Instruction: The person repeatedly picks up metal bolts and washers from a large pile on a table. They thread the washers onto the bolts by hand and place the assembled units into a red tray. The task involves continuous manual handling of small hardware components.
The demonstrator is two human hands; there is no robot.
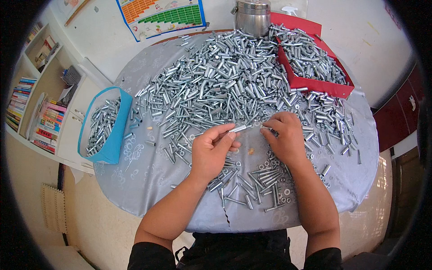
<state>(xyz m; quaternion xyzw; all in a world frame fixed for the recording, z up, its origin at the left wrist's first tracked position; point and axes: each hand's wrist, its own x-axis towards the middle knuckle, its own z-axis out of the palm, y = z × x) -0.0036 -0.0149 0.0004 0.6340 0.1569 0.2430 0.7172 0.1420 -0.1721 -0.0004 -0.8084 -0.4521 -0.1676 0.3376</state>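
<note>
Between the thumb and fingers of my left hand (210,148) is a sleeve anchor (240,128), a silvery metal tube with its end pointing to the right. My right hand (287,137) is closed in a pinch just across from that end, a small gap apart from it. Whatever its fingertips hold is too small and covered to name. Beyond both hands spreads a big heap of metal sleeves and bolts (211,85). Closer to me, between my forearms, lie loose bolts (265,177), with nuts and washers (286,192) beside them.
A blue fabric bin (114,146) with metal parts stands at the left. At the back right is a red box (321,86) full of them, near a steel pot (253,20). A grey cloth (155,180) covers the round table; a bookshelf (40,96) stands left.
</note>
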